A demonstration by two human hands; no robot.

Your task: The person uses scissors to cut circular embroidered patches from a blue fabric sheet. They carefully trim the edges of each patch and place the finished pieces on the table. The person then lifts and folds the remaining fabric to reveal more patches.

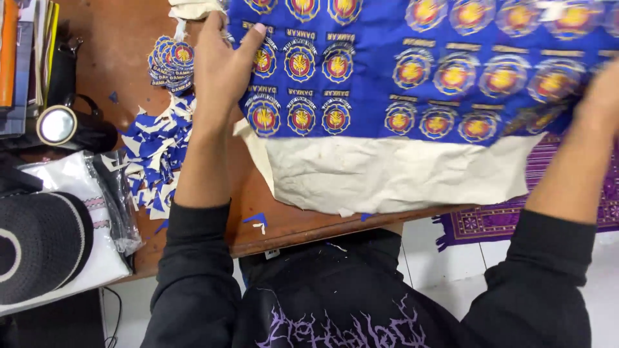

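Note:
A large blue cloth sheet [380, 84] covered with rows of round embroidered badges lies over the wooden table [122, 45], with a cream backing strip [387, 174] along its near edge. My left hand [222, 71] rests flat on the sheet's left edge, fingers spread, thumb pointing right. My right hand [603, 96] is blurred at the sheet's far right edge, and I cannot tell whether it grips the cloth. Both arms wear black sleeves.
A stack of cut-out round badges [171, 64] sits left of my left hand, above a pile of blue and white cloth scraps [155, 154]. A black cap [39, 245], a plastic-wrapped white package [97, 193] and a lamp [58, 125] lie at the left. A purple mat [516, 216] covers the floor.

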